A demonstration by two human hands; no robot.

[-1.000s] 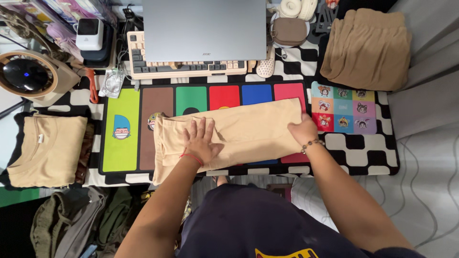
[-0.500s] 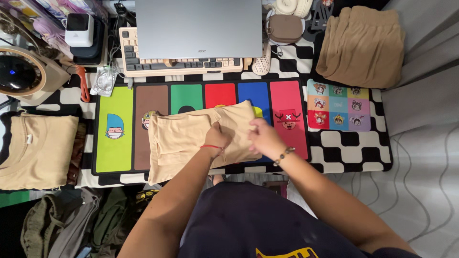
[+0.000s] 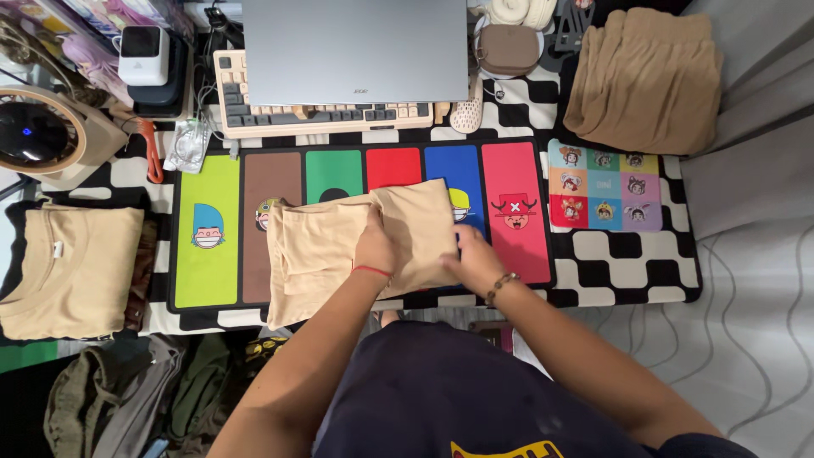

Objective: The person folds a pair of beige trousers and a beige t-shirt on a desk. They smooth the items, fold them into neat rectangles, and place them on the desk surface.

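The beige garment point(image 3: 339, 246) is lying half-folded on the colourful striped desk mat point(image 3: 208, 280), spreading from the mat's brown stripe toward the blue one and overhanging the mat's near edge at its left corner. The left hand point(image 3: 376, 246) is pressing down on the doubled-over flap near the middle of the cloth, fingers together and flat rather than gripping, while the right hand point(image 3: 475, 261) is sitting at the right-hand fold, fingers curled at or under the edge; whether they are actually pinching the cloth cannot be told. The likely trouble here is the soft knit slipping: the fabric is looking thin, limp and slightly stretchy, so the upper layer could be sliding off line if either palm is lifting unevenly, leaving a skewed fold or trapped wrinkles. The loose part hanging past the near edge could also be dragging the whole piece toward the person's lap. The mat itself is looking smooth and flat, giving little grip. Beyond it, a closed grey laptop point(image 3: 356, 47) is resting over a cream keyboard point(image 3: 322, 114) at the far edge, a folded tan garment point(image 3: 644, 80) of coarser, ribbed-looking cloth is sitting at the far right corner, and a neatly folded beige shirt point(image 3: 72, 267) is lying off the mat's left edge.
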